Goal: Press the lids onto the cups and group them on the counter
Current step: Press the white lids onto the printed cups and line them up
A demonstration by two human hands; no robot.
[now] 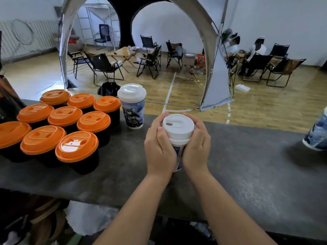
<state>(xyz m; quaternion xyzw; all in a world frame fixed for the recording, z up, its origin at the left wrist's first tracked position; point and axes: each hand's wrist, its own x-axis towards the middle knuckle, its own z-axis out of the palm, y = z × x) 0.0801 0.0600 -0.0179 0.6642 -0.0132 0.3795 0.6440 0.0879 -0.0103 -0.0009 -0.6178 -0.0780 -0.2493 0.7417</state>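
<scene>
A white paper cup with a blue print [178, 146] stands at the middle of the dark counter [247, 165], a white lid [177, 125] on top of it. My left hand [158, 147] grips its left side and my right hand [196, 144] grips its right side, fingers curled round the lid's rim. A second white-lidded printed cup [132, 106] stands upright behind and to the left. Several black cups with orange lids [65, 119] form a tight group at the left.
Another blue printed cup [317, 137] is partly in view at the counter's right edge. Beyond the counter are a tent arch, folding chairs, a wooden table and seated people on a wood floor. Clutter lies below the counter's front edge.
</scene>
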